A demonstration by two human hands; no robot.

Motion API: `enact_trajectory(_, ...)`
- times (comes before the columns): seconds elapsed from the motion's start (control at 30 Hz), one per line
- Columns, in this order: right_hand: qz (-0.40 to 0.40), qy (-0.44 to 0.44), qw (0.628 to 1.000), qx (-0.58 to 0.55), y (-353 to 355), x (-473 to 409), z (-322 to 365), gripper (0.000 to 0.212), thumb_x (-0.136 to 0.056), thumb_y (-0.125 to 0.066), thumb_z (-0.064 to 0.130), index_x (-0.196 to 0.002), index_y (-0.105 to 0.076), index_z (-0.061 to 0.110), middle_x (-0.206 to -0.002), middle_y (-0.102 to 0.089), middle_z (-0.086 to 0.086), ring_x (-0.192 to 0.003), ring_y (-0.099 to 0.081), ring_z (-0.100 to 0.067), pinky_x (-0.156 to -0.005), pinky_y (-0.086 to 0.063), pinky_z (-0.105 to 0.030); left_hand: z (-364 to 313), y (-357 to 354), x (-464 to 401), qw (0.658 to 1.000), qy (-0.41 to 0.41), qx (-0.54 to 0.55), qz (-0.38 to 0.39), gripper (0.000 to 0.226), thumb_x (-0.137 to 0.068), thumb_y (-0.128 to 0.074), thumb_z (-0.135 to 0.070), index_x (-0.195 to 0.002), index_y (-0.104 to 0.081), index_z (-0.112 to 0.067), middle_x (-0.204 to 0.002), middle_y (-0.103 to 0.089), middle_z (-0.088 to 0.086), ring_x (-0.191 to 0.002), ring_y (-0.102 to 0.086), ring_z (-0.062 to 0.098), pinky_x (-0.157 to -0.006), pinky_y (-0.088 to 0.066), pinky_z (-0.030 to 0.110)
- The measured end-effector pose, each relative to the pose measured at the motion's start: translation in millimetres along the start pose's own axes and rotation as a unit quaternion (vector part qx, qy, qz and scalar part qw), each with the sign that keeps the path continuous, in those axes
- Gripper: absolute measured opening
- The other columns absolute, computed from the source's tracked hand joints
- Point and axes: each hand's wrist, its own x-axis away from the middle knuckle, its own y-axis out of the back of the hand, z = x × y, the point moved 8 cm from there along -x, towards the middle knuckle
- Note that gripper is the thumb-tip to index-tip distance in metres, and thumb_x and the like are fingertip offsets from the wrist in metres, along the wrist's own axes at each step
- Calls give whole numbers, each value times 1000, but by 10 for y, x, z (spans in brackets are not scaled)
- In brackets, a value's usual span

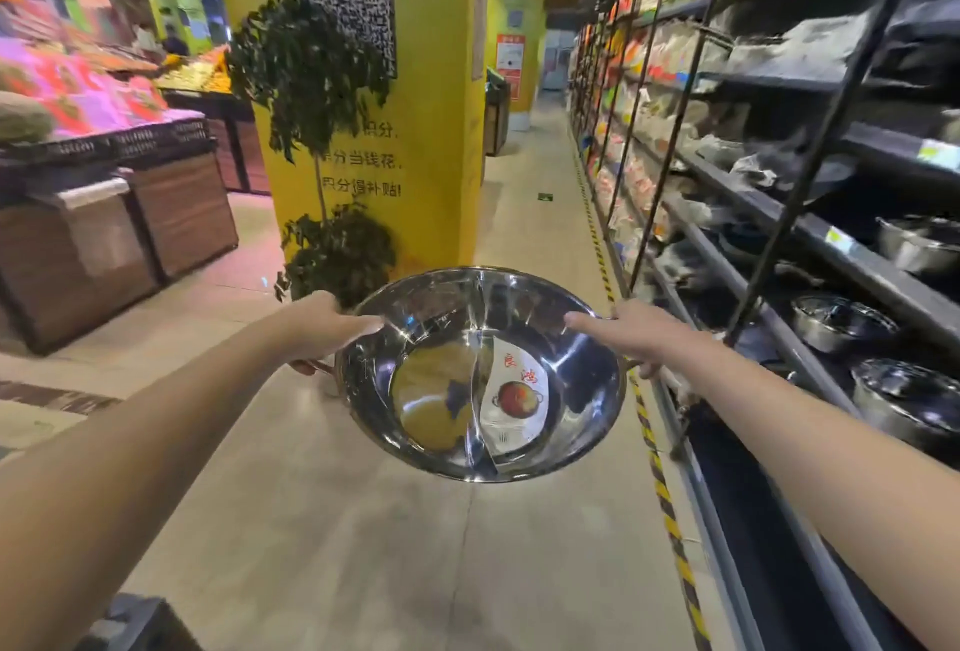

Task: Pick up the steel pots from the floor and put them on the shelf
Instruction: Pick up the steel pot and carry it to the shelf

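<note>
I hold a wide, shiny steel pot (571, 369) in the air over the aisle floor, tilted toward me. It has a curved divider down the middle and a paper label with a red picture inside. My left hand (324, 328) grips its left rim and handle. My right hand (641, 336) grips the right rim and handle. The dark metal shelf (831, 239) runs along the right, close to my right hand. On its lower levels stand other steel pots (839, 323), (904, 401), (917, 242).
A yellow pillar (431, 130) with a leafy plant (317, 94) stands ahead on the left. Wooden produce stands (130, 224) are at far left. Yellow-black tape (670, 515) marks the floor along the shelf base. A dark object (137, 624) sits at bottom left.
</note>
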Motion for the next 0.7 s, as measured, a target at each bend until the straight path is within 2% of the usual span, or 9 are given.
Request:
enact_trajectory(0.07, -23, -26, 999, -5, 151, -244, -57, 83, -73, -48, 86, -109, -55, 12, -103, -60, -4, -77, -62, -16, -48, -51, -27, -192, 1, -449, 1000, -27, -2, 14, 55, -82, -60, -60, -68, -56, -8, -60, -54, 8, -52, -54, 22, -50, -44, 28)
enact_trajectory(0.13, -45, -51, 998, -4, 291, -481, -110, 95, -69, -47, 90, -116, -60, 9, -112, -63, -8, -80, -61, -17, -56, -50, -29, -376, 27, -845, 999, -45, -4, 25, 60, -83, -61, -60, -85, -64, 0, -59, -56, 10, -53, -57, 23, -51, -46, 30)
enact_trajectory(0.2, -80, -65, 995, -1, 443, -714, -141, 101, -66, -44, 93, -110, -62, 4, -116, -66, -10, -81, -62, -20, -60, -49, -31, -565, 56, -1226, 997, -65, 0, 41, 77, -85, -60, -61, -103, -61, 14, -64, -60, 17, -59, -61, 29, -54, -48, 35)
enact_trajectory(0.27, -105, -77, 991, -5, 556, -922, -188, 100, -63, -43, 94, -106, -64, 5, -116, -68, -13, -86, -66, -24, -67, -53, -34, -756, 83, -1551, 995, -88, -13, 44, 63, -85, -60, -60, -84, -63, 3, -49, -51, 2, -47, -49, 18, -48, -37, 30)
enact_trajectory(0.33, -110, -98, 989, -20, 627, -1150, -263, 113, -62, -44, 94, -126, -59, 2, -119, -64, -12, -96, -64, -28, -74, -55, -37, -923, 56, -1892, 993, -101, -15, 57, 57, -86, -60, -58, -87, -64, -1, -44, -42, -6, -43, -39, 13, -48, -30, 28)
enact_trajectory(0.4, -105, -118, 987, -24, 685, -1429, -333, 122, -59, -43, 97, -136, -51, 2, -124, -60, -9, -99, -61, -28, -70, -52, -35, -1066, -8, -2231, 991, -107, -3, 78, 75, -89, -60, -56, -113, -60, 15, -48, -42, -4, -43, -36, 12, -46, -29, 26)
enact_trajectory(0.47, -104, -124, 987, -18, 743, -1737, -395, 129, -56, -39, 101, -139, -49, 2, -133, -59, -11, -106, -62, -28, -66, -48, -33, -1215, -84, -2588, 989, -120, -10, 86, 81, -89, -59, -58, -123, -54, 16, -53, -47, -1, -44, -39, 10, -44, -31, 24)
enact_trajectory(0.6, -106, -126, 986, -32, 881, -2481, -547, 127, -56, -39, 99, -136, -50, 2, -117, -64, -8, -87, -64, -23, -64, -49, -32, -1531, -221, -3366, 987, -130, -34, 85, 80, -84, -56, -66, -119, -61, 6, -75, -64, 12, -52, -48, 11, -47, -36, 23)
enact_trajectory(0.7, -106, -129, 986, -24, 1075, -3074, -702, 121, -65, -40, 95, -146, -43, 4, -134, -59, -11, -102, -64, -25, -67, -48, -30, -1839, -284, -3973, 987, -124, -56, 88, 79, -82, -57, -70, -120, -59, 0, -71, -59, 0, -57, -54, 10, -50, -42, 24)
